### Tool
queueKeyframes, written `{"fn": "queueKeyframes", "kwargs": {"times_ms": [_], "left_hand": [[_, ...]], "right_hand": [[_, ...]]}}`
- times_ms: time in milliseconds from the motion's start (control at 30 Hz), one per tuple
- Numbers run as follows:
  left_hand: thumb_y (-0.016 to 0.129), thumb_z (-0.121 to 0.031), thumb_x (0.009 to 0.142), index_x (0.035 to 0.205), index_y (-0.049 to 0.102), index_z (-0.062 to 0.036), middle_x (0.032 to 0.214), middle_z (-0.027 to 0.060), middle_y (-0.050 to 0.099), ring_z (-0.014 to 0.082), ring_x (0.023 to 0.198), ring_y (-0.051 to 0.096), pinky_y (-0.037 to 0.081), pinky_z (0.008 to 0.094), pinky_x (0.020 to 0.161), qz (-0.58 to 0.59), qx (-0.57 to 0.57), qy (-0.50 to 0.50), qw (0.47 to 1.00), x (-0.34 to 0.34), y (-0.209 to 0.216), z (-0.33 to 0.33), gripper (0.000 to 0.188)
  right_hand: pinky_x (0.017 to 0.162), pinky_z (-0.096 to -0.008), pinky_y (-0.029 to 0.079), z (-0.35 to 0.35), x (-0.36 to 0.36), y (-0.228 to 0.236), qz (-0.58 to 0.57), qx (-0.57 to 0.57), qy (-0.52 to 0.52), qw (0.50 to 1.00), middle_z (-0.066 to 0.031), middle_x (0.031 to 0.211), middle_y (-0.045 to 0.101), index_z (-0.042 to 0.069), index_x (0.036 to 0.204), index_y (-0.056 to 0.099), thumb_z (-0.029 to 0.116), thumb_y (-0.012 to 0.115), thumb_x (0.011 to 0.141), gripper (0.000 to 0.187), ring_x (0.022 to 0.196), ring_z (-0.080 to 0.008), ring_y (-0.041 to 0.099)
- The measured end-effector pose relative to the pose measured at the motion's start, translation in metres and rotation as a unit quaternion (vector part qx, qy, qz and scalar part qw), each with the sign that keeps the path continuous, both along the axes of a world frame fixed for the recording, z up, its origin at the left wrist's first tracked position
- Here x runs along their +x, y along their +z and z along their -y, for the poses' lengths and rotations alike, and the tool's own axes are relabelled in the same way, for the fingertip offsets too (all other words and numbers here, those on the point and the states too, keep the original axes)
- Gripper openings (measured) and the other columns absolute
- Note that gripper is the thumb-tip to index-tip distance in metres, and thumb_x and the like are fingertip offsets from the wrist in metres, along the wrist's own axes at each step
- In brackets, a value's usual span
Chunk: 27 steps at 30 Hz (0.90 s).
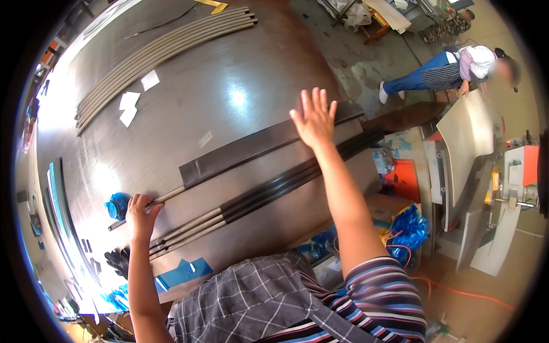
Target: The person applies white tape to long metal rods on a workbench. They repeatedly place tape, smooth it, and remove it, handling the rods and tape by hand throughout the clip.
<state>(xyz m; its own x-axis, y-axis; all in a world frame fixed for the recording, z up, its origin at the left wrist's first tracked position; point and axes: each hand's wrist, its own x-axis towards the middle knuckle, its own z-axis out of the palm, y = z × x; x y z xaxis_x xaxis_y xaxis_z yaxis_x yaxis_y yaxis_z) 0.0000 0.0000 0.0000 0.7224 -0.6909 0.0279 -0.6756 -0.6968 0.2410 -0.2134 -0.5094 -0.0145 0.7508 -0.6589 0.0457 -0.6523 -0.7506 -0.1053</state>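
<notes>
A long flat black strip lies across the metal-topped table. Along its near edge runs a thin grey rod, whose bare left end sticks out past the strip. My left hand is closed on that bare end, thumb and fingers around it. Far to the right, my right hand rests over the strip with its fingers spread; whether it presses down I cannot tell. Nearer to me lie several parallel rods, their right parts covered in black. A crumpled blue plastic bundle sits beside my left hand.
Several bare grey rods lie together at the far side, near white paper pieces. Long strips lie at the left edge. Blue plastic and an orange cord are at right. A person stands beyond, holding a pale sheet.
</notes>
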Motion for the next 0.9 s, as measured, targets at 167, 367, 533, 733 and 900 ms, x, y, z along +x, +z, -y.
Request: {"fn": "queueKeyframes", "kwargs": {"times_ms": [167,367,533,733,900], "left_hand": [[0.084,-0.015,0.068,0.086,0.064,-0.0046,0.084,0.0095,0.062,0.0312,0.084,0.06,0.049,0.0413,0.074,-0.016,-0.015,0.009,1.0,-0.004,-0.001,0.008,0.029],[0.086,-0.022,0.069,0.087,0.065,-0.0042,0.088,0.0104,0.065,0.0338,0.09,0.061,0.049,0.043,0.078,-0.059,-0.022,0.038,0.997,-0.007,0.012,0.021,0.033],[0.083,-0.026,0.073,0.089,0.066,-0.0069,0.092,0.0073,0.064,0.0295,0.094,0.062,0.051,0.041,0.081,-0.066,0.003,0.046,0.997,-0.015,0.022,0.031,0.031],[0.084,-0.028,0.073,0.087,0.067,-0.0073,0.091,0.0063,0.065,0.0279,0.094,0.062,0.052,0.0397,0.08,-0.06,0.008,0.054,0.997,-0.02,0.03,0.039,0.029],[0.083,-0.028,0.074,0.087,0.068,-0.0077,0.089,0.0059,0.065,0.0279,0.094,0.062,0.052,0.0399,0.08,-0.043,-0.024,0.046,0.998,-0.02,0.027,0.037,0.028]], "right_hand": [[0.122,-0.057,0.011,0.108,-0.05,-0.016,0.014,-0.012,-0.087,0.996,-0.0182,0.162,0.028,0.013,0.155,0.035,0.067,0.026,0.1,0.077,0.153,-0.0344,0.018],[0.116,-0.0588,0.025,0.179,-0.079,-0.02,-0.004,0.079,-0.226,0.971,-0.0261,0.156,0.034,0.005,0.149,0.041,0.061,0.03,0.102,0.074,0.146,-0.041,0.031],[0.122,-0.0582,0.006,0.069,-0.049,-0.01,-0.023,-0.027,-0.043,0.998,-0.0182,0.165,0.02,0.013,0.159,0.026,0.062,0.027,0.102,0.076,0.155,-0.0332,0.011],[0.122,-0.0595,0.0,-0.094,0.015,-0.007,0.017,0.009,0.082,0.996,-0.0196,0.165,0.017,0.007,0.158,0.025,0.066,0.027,0.1,0.082,0.155,-0.0337,0.006],[0.122,-0.0594,0.003,-0.221,0.069,0.005,0.039,0.076,0.178,0.98,-0.0215,0.165,0.018,0.002,0.157,0.025,0.069,0.026,0.099,0.089,0.155,-0.0329,0.009]]}}
